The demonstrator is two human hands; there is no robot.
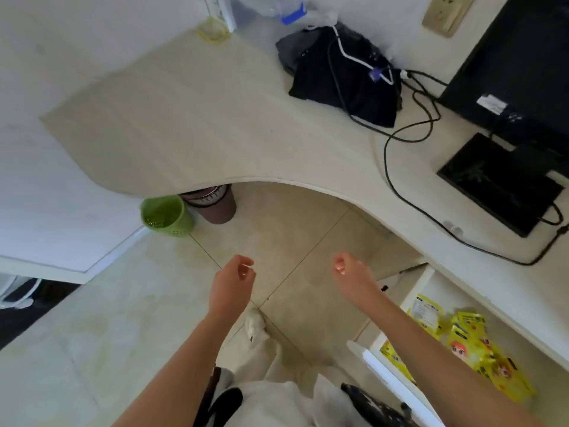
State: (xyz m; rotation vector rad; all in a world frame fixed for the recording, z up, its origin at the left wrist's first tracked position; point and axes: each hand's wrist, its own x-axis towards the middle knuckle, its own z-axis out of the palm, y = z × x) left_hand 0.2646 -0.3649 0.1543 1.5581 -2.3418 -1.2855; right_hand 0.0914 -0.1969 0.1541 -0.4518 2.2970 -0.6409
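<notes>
**Nothing in hand yet**

The green basket (166,215) stands on the floor (123,303) under the desk (215,118) edge, well apart from the left hand (234,280). That hand and the right hand (349,271) hover loosely curled and empty, so the work seems unstarted, with the yellow packets (471,343) untouched

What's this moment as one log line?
left hand: loosely curled, empty | right hand: loosely curled, empty | both above floor, before desk | green bin nearest

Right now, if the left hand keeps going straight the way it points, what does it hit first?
Probably the desk's curved front edge, right of the brown bin. Depth is unclear: the left hand may sit lower and pass under it.
</notes>
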